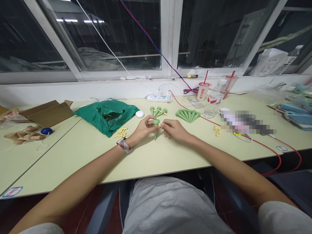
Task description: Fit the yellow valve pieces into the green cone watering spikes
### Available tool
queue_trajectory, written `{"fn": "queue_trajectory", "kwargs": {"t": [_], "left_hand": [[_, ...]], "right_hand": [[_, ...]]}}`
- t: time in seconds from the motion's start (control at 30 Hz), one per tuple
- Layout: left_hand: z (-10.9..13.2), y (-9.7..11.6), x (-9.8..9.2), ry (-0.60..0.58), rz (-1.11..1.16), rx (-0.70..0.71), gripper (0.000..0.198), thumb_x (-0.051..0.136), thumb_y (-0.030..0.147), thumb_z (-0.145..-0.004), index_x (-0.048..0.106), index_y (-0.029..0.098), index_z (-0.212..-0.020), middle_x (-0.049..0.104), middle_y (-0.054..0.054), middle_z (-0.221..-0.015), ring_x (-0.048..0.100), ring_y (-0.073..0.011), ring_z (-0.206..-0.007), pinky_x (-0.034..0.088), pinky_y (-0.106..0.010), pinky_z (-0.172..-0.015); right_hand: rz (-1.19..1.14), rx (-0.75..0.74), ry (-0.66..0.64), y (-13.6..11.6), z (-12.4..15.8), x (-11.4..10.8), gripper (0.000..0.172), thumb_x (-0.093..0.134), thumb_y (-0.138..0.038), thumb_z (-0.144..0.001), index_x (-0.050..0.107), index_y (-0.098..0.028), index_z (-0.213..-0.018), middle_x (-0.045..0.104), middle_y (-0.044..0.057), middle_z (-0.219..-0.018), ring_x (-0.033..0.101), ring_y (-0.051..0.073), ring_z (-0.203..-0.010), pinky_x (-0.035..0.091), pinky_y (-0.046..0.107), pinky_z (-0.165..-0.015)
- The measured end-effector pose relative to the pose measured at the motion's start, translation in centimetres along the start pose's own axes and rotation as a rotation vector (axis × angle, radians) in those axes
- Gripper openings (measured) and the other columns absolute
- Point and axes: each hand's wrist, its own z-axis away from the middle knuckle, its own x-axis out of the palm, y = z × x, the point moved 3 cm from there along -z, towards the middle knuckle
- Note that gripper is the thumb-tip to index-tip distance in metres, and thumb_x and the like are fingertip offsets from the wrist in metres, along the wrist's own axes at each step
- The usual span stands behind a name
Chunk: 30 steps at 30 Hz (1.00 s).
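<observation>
My left hand (pixel 142 130) is closed around a green plastic watering spike (pixel 156 122), held upright with its tapered tip pointing down. My right hand (pixel 173 128) pinches a small yellow valve piece (pixel 159 126) against the spike's side; fingers partly cover it. Beyond my hands lie green spikes with yellow pieces on them (pixel 159 111). To their right, several more spikes (pixel 188 115) are fanned out side by side. Loose yellow valve pieces (pixel 121 133) are heaped near my left wrist, and another small pile (pixel 216 130) sits right of my right hand.
A torn green plastic bag (pixel 94 113) and a cardboard box (pixel 46 113) stand at left. A white round case (pixel 139 114) lies behind my left hand. At the back are a power strip (pixel 152 98), a water bottle (pixel 214 100) and a paper cup (pixel 203 91). A red cable (pixel 185 108) crosses the table.
</observation>
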Motion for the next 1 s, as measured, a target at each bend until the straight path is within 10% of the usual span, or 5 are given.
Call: {"fn": "queue_trajectory", "kwargs": {"t": [0.23, 0.53, 1.0], "left_hand": [[0.0, -0.4, 0.0, -0.051, 0.034, -0.034, 0.043, 0.089, 0.038, -0.077, 0.063, 0.020, -0.106, 0.074, -0.002, -0.085, 0.072, -0.0190, -0.080, 0.055, -0.030, -0.075], [-0.9, -1.3, -2.0, 0.245, -0.239, 0.078, 0.025, 0.076, 0.032, -0.079, 0.074, 0.018, -0.100, 0.075, -0.007, -0.104, 0.071, -0.0222, -0.092, 0.055, -0.036, -0.088], [-1.2, -1.5, -2.5, 0.255, -0.193, 0.047, 0.016, 0.071, 0.025, -0.075, 0.071, 0.018, -0.089, 0.070, -0.006, -0.099, 0.069, -0.0213, -0.090, 0.056, -0.035, -0.080]], "right_hand": [[0.663, -0.293, 0.173, -1.4, 0.9, -0.3, 0.027, 0.054, -0.039, -0.106, 0.070, -0.019, -0.098, 0.074, 0.006, -0.098, 0.063, 0.017, -0.078, 0.036, 0.030, -0.070], [0.986, 0.091, 0.062, 1.7, -2.6, -1.0, 0.023, 0.054, -0.027, -0.102, 0.074, -0.015, -0.101, 0.077, 0.015, -0.107, 0.072, 0.028, -0.096, 0.043, 0.033, -0.075], [1.080, 0.210, 0.041, 2.7, -5.7, -1.0, 0.033, 0.044, -0.020, -0.103, 0.074, -0.011, -0.112, 0.075, 0.023, -0.115, 0.074, 0.033, -0.105, 0.051, 0.039, -0.082]]}}
